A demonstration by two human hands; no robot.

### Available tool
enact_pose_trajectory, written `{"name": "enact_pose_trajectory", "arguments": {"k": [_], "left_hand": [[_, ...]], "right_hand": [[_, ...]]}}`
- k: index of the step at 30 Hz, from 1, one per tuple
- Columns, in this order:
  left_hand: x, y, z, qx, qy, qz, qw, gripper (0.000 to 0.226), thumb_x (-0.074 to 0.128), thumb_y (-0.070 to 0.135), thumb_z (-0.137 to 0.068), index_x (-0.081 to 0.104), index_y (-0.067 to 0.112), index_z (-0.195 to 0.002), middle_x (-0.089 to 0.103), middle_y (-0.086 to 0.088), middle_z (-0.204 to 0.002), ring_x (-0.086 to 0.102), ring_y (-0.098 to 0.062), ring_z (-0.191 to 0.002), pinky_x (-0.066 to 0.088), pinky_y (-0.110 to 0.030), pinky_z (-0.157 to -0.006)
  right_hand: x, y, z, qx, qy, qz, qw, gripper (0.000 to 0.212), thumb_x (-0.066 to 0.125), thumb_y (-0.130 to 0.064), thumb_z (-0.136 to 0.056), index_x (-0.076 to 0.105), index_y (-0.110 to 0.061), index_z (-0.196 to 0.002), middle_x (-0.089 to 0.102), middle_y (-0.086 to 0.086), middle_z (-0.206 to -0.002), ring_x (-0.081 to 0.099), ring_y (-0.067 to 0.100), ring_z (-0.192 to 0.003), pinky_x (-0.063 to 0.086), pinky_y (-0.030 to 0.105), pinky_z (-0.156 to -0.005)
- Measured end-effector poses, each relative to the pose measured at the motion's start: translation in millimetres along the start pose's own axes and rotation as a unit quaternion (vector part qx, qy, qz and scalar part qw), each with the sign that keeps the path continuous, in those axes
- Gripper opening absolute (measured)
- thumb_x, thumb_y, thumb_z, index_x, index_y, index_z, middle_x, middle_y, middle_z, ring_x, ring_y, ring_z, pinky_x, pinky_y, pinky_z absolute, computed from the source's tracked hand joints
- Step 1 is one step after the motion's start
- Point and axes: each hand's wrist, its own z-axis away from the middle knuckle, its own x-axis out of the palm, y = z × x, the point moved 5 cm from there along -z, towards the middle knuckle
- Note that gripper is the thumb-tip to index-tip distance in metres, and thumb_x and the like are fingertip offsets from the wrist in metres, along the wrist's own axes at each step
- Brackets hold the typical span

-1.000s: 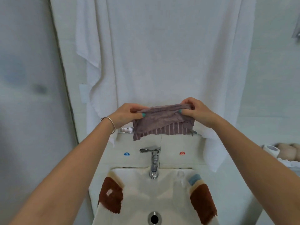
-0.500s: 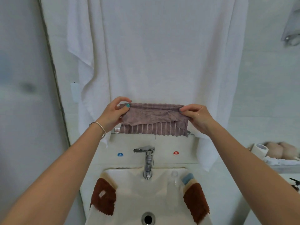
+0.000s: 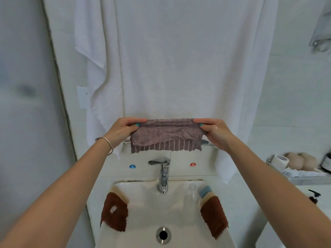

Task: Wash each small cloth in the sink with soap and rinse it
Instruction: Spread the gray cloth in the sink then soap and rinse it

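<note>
Head view: small mauve ribbed terry cloth point(image 3: 165, 135) stretched flat above chrome faucet point(image 3: 162, 173) and white ceramic sink point(image 3: 143, 197), pinched at its top corners by left hand point(image 3: 123, 131) and right hand point(image 3: 213, 131). Brown cloths point(image 3: 114, 212) draped over sink rims.

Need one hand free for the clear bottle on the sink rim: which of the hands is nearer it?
Right. The right hand is above the clear bottle, slightly right; the left hand is far up-left. Both grip the mauve cloth.
</note>
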Motion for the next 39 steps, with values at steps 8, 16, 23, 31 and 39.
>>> {"name": "enact_pose_trajectory", "arguments": {"k": [8, 16, 23, 31, 39], "left_hand": [[-3, 0, -5, 0.039, 0.052, -0.048, 0.997, 0.036, 0.042, 0.007, -0.1, 0.069, 0.03, -0.099, 0.061, 0.013, -0.1, 0.056, 0.001, -0.088, 0.044, -0.006, -0.067], [36, -27, 3, 0.049, -0.006, -0.056, 0.997, 0.022, 0.063, 0.014, -0.092, 0.059, 0.031, -0.104, 0.058, 0.017, -0.107, 0.054, 0.007, -0.096, 0.042, -0.007, -0.078], [112, -51, 48, 0.04, -0.094, -0.052, 0.993, 0.043, 0.071, 0.009, -0.086, 0.053, 0.032, -0.117, 0.052, 0.018, -0.115, 0.056, 0.003, -0.099, 0.049, -0.012, -0.078], [247, -143, 124, -0.051, -0.165, 0.006, 0.985, 0.046, 0.068, 0.003, -0.087, 0.053, 0.028, -0.122, 0.052, 0.007, -0.126, 0.055, -0.004, -0.113, 0.048, -0.018, -0.093], [331, -211, 152, -0.126, -0.136, -0.003, 0.983, 0.048, 0.066, -0.003, -0.086, 0.052, 0.028, -0.121, 0.052, 0.001, -0.129, 0.053, -0.009, -0.116, 0.046, -0.021, -0.096]], "right_hand": [[16, 0, 3, -0.008, 0.066, 0.162, 0.985, 0.035, 0.039, -0.001, -0.098, 0.072, -0.014, -0.099, 0.062, 0.003, -0.097, 0.052, 0.018, -0.069, 0.052, 0.028, -0.051], [-3, 28, 25, -0.043, 0.071, 0.204, 0.975, 0.022, 0.056, -0.004, -0.095, 0.069, -0.019, -0.106, 0.063, -0.009, -0.102, 0.061, -0.006, -0.078, 0.049, 0.013, -0.061], [-69, 80, 86, 0.046, 0.03, 0.039, 0.998, 0.043, 0.056, 0.015, -0.086, 0.06, -0.01, -0.121, 0.058, 0.008, -0.118, 0.063, 0.018, -0.098, 0.057, 0.025, -0.082], [-168, 195, 164, 0.216, 0.031, -0.037, 0.975, 0.056, 0.048, 0.02, -0.083, 0.06, -0.015, -0.125, 0.066, -0.001, -0.112, 0.068, 0.018, -0.095, 0.058, 0.028, -0.072], [-238, 281, 170, 0.3, -0.011, -0.049, 0.953, 0.056, 0.06, 0.014, -0.075, 0.061, -0.014, -0.123, 0.062, 0.004, -0.117, 0.067, 0.017, -0.098, 0.057, 0.024, -0.076]]}}
